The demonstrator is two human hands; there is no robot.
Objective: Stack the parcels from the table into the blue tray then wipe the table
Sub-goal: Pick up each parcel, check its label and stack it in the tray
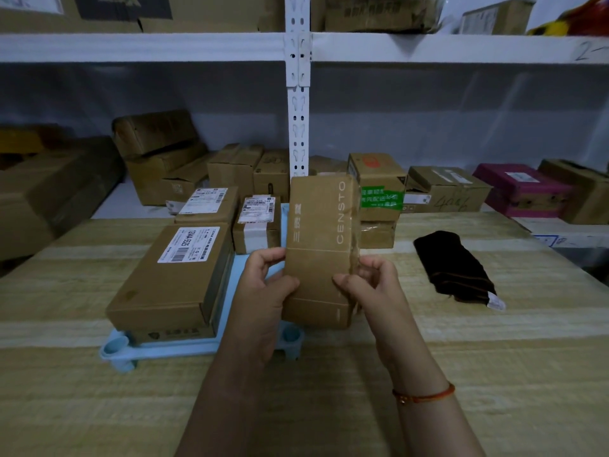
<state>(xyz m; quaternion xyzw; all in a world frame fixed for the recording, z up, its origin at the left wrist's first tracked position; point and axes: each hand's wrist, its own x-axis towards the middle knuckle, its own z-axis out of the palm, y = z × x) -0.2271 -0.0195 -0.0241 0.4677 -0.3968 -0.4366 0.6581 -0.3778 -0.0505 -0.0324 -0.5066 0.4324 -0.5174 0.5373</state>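
Observation:
I hold a long brown parcel marked CENSTO (321,232) upright over the right part of the blue tray (171,349). My left hand (267,285) grips its left edge and my right hand (372,285) grips its right edge. A large brown parcel with a white label (171,278) lies in the tray's left half on top of another box. Behind it in the tray stand two smaller labelled parcels (207,206) (257,222). To the right of the tray, a parcel with green tape (379,192) sits on a lower box on the wooden table (494,357). A black cloth (454,268) lies farther right.
A white shelf post (298,127) rises behind the table. The shelf behind holds several cardboard boxes (158,153) and a magenta box (524,189). An upper shelf (131,46) carries more cartons overhead.

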